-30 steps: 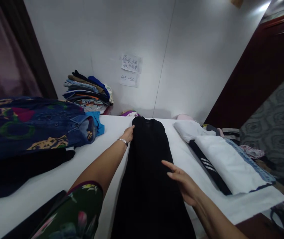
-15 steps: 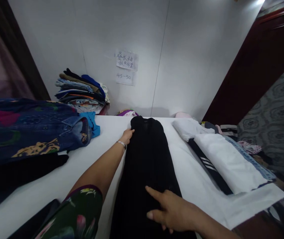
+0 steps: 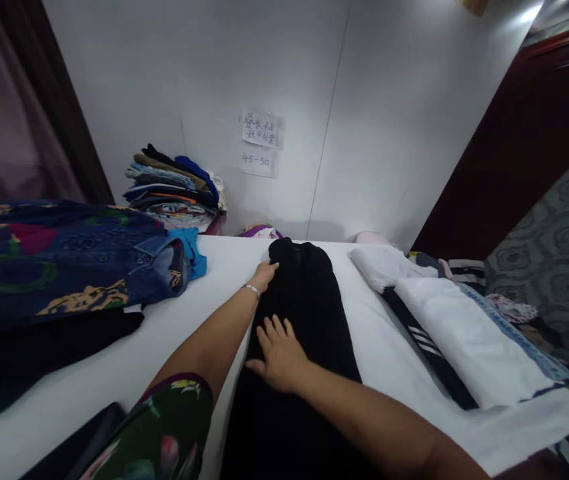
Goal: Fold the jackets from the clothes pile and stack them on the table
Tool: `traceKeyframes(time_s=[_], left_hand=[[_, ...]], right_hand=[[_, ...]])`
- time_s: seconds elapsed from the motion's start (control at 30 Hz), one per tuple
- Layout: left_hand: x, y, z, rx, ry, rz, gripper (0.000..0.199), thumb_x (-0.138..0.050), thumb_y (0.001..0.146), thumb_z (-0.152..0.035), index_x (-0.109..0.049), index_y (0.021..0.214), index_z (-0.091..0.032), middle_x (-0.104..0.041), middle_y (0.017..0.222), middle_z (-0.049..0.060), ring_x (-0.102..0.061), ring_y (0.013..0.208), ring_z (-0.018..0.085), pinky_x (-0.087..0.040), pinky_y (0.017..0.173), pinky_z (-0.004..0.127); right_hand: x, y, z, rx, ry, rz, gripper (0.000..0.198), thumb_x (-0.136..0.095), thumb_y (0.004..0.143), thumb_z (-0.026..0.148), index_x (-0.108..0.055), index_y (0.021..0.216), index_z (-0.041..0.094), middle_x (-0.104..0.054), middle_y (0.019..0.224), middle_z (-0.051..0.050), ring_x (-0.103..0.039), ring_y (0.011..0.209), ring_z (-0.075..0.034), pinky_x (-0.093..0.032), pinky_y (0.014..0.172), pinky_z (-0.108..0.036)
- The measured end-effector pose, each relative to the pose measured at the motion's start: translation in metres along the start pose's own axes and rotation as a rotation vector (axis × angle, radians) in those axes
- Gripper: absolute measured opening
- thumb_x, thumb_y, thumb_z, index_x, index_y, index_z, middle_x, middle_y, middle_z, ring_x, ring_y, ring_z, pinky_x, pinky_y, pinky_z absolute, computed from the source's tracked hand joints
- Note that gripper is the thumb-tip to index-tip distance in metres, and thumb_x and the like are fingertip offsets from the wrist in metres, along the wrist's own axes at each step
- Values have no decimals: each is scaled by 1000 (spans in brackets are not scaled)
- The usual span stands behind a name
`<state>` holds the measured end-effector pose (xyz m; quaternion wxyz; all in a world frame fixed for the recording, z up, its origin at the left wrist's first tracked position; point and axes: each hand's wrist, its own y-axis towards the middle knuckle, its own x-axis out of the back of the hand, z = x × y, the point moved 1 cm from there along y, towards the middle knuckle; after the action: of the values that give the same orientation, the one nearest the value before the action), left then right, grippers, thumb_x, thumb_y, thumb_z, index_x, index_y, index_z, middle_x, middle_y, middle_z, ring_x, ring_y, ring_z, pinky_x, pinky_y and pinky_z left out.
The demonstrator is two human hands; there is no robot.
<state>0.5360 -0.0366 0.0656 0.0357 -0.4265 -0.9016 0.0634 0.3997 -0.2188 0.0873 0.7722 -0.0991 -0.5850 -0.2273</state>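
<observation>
A long black garment (image 3: 309, 300) lies in a narrow strip on the white table, its neck end with a small label pointing away from me. My left hand (image 3: 266, 275) is closed at its upper left edge, thumb on top and the other fingers mostly hidden. Lower down, my right hand (image 3: 280, 352) rests palm down on the black cloth with its fingers spread. The near end of the garment runs out of view at the bottom.
At left lie a patterned denim jacket (image 3: 79, 257), a blue cloth (image 3: 192, 253) and dark clothes. Behind them rises a stack of folded clothes (image 3: 174, 187). Folded white clothes (image 3: 459, 333) and striped dark fabric (image 3: 427, 343) occupy the right side. Paper signs (image 3: 262, 143) hang on the wall.
My right hand has moved up and left along the garment, from pointing with one finger to lying flat with fingers spread. My left hand keeps its place at the garment's edge.
</observation>
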Motion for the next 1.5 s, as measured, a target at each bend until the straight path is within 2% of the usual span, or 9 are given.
traceKeyframes(time_s=[0.13, 0.37, 0.5, 0.63, 0.73, 0.87, 1.07, 1.27, 1.5], left_hand=[[11, 8, -3, -16, 180, -48, 33, -56, 89, -37, -59, 113, -14, -64, 111, 8, -63, 96, 19, -53, 84, 40], [3, 28, -26, -252, 598, -129, 59, -50, 89, -38, -39, 141, -11, -37, 149, 17, -36, 137, 27, -31, 111, 36], [-13, 34, -26, -363, 863, -48, 63, -41, 90, -45, -36, 144, -13, -20, 157, 15, -15, 145, 30, -13, 117, 49], [-37, 34, 1, -382, 1065, 170, 61, -42, 89, -49, -43, 140, -15, -32, 153, 14, -24, 142, 30, -8, 116, 54], [-51, 34, 19, -392, 1162, 287, 59, -42, 88, -49, -47, 138, -18, -32, 153, 12, -18, 144, 29, -4, 116, 53], [-54, 38, 23, -378, 1206, 327, 60, -39, 89, -49, -44, 141, -19, -26, 155, 12, -12, 146, 29, -3, 115, 55], [-39, 34, 1, -327, 1132, 319, 61, -27, 91, -54, -44, 140, -23, -30, 153, 12, -23, 143, 30, -18, 112, 55], [-37, 6, 0, -472, 1074, 309, 64, -35, 89, -58, -41, 142, -24, -24, 156, 10, -11, 146, 28, -1, 115, 52], [-46, -2, 18, -393, 1040, 419, 58, -52, 82, -55, -58, 128, -19, -36, 149, 16, -20, 144, 30, 0, 114, 54]], right_hand=[[-32, -7, 6, 9, -43, 44, 73, -33, 94, 57, -34, 145, 5, -26, 152, -22, -16, 143, -34, -13, 116, -54], [-24, -7, 6, 5, -21, 36, 75, -30, 94, 60, -35, 145, 5, -27, 151, -22, -17, 143, -34, -13, 117, -54], [-26, -8, 7, 4, -15, 29, 74, -32, 94, 59, -34, 145, 6, -26, 152, -22, -16, 143, -34, -13, 116, -55], [-27, -9, 10, -2, -23, 50, 70, -37, 94, 56, -32, 146, 10, -24, 153, -21, -14, 143, -36, -15, 115, -59], [-27, -7, 10, 18, -25, 89, 65, -39, 94, 50, -30, 148, 13, -24, 153, -19, -12, 143, -37, -13, 114, -62], [-29, -6, 9, 20, -23, 107, 65, -37, 95, 47, -29, 148, 11, -23, 153, -20, -10, 143, -37, -12, 115, -62], [-33, -6, 7, 0, -8, 43, 70, -37, 93, 56, -31, 147, 12, -23, 153, -22, -14, 143, -37, -14, 115, -60], [-34, -5, 6, 3, -3, 40, 73, -33, 93, 59, -34, 146, 9, -23, 152, -23, -15, 143, -38, -14, 115, -59], [-32, -5, 7, 4, 1, 15, 70, -36, 92, 59, -36, 144, 13, -30, 151, -21, -20, 141, -38, -16, 113, -60]])
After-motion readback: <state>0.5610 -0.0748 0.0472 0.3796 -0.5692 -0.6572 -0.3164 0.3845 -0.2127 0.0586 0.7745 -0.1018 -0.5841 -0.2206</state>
